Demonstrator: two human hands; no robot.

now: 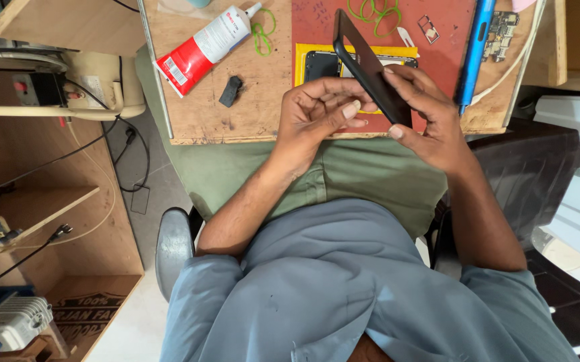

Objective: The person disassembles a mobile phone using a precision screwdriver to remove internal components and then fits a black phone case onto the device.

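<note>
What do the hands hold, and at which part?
Both hands hold a black phone panel at its lower end: right hand grips the edge, left hand supports it from the other side.

Landmark: red mat on wooden board. Left of it: red-white glue tube, green rubber band, small black block. On mat: green bands, SIM tray. Right edge: blue frame, circuit board.
</note>
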